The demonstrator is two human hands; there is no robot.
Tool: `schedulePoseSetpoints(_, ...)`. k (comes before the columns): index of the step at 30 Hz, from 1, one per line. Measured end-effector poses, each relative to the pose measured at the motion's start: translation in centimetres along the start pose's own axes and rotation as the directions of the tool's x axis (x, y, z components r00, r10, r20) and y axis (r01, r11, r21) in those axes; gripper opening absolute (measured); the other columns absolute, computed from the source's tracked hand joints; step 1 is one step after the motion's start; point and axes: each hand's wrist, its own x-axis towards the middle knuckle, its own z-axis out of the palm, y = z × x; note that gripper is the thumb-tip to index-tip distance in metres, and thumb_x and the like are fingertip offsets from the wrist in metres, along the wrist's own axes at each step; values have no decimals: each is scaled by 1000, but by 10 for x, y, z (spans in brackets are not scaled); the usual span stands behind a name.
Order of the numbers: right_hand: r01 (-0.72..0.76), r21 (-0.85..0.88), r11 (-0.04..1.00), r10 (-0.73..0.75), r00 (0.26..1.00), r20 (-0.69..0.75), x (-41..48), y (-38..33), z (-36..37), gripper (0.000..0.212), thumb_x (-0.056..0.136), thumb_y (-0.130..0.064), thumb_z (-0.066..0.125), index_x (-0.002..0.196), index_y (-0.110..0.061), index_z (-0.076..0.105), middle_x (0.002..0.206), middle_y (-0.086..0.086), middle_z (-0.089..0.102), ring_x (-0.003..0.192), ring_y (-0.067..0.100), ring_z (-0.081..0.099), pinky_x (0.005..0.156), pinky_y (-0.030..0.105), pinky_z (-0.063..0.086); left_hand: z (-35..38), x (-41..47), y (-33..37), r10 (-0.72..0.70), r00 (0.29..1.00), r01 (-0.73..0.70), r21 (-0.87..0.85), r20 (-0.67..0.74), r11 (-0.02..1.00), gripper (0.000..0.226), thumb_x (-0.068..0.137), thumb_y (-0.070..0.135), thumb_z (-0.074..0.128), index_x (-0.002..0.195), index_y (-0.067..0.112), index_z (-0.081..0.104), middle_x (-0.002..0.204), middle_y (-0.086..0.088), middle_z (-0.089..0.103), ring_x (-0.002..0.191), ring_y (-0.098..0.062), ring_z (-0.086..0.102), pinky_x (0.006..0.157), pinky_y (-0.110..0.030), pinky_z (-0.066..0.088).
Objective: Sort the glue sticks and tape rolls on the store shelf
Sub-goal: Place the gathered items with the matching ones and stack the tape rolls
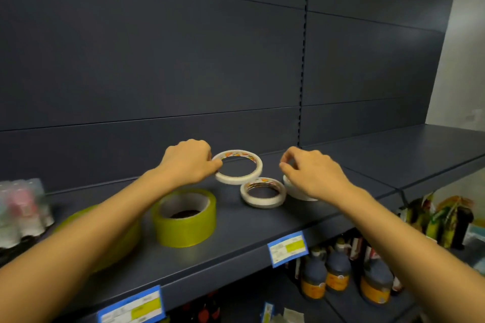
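A person's two bare arms reach across a dark grey store shelf (262,228) stocked with rolls of tape. The left hand (189,161) grips the left edge of a large, thin white tape roll (236,179) between thumb and curled fingers, and the ring is tilted near the back of the shelf. Just in front of it and to its right, a smaller white tape roll (262,202) lies flat on the shelf. The right hand (315,174) hovers at the right of that roll with its fingers (284,165) curled close together. It sits over a third white roll (294,189) that it largely hides, and whether it grips anything cannot be made out. Nearer the front edge, below the left forearm, a wide yellow-green tape roll (183,228) stands on its flat side. A second yellow-green roll (128,238) just to its left is mostly covered by the forearm. At the far left end of the shelf sits a blurred pack of small bottles (23,212), too soft to identify further. Blue-bordered price labels (288,248) are clipped to the front rail. Dark bottles with orange labels (338,270) fill the shelf below, and colourful packets (446,217) hang at the right. The dark back panel (183,60) rises behind.
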Motion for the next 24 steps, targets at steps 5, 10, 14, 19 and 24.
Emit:
schedulePoseSetpoints(5, 19, 42, 999, -21, 999, 47, 15, 49, -13, 22, 93, -38, 45, 106, -26, 57, 111, 1, 65, 100, 27, 57, 78, 34, 44, 38, 20, 46, -38, 997, 37, 22, 61, 999, 43, 89, 44, 48, 54, 18, 44, 54, 3, 43, 52, -14, 42, 48, -24, 27)
schedulePoseSetpoints(10, 118, 45, 992, -121, 990, 78, 33, 74, -15, 20, 93, -39, 46, 104, -26, 57, 107, 1, 66, 99, 26, 58, 81, 36, 47, 59, 24, 70, -151, 972, 138, 82, 183, 987, 42, 90, 45, 47, 57, 19, 42, 73, -1, 53, 69, -20, 49, 64, -29, 36)
schedulePoseSetpoints(14, 237, 70, 969, -243, 967, 82, 46, 72, -9, 20, 93, -39, 46, 104, -28, 56, 108, 0, 65, 99, 26, 57, 78, 34, 45, 55, 10, 76, -232, 970, 219, 153, 68, 964, 39, 93, 47, 41, 85, 14, 60, 92, -10, 63, 86, -28, 60, 68, -32, 36)
schedulePoseSetpoints(19, 438, 183, 880, -460, 882, 99, 52, 31, 8, 20, 92, -36, 49, 108, -27, 57, 112, -3, 63, 103, 25, 57, 79, 32, 42, 20, -41, 49, -346, 924, 374, 200, -162, 906, 32, 93, 44, 41, 100, 18, 57, 101, -9, 67, 94, -32, 61, 67, -31, 38)
schedulePoseSetpoints(24, 656, 299, 693, -703, 706, 81, 31, -53, 29, 23, 91, -31, 49, 113, -25, 56, 113, -5, 63, 105, 22, 57, 80, 30, 41, -18, -131, 2, -521, 830, 557, 287, -198, 779, 28, 92, 42, 43, 102, 18, 55, 106, -7, 67, 100, -30, 61, 72, -33, 43)
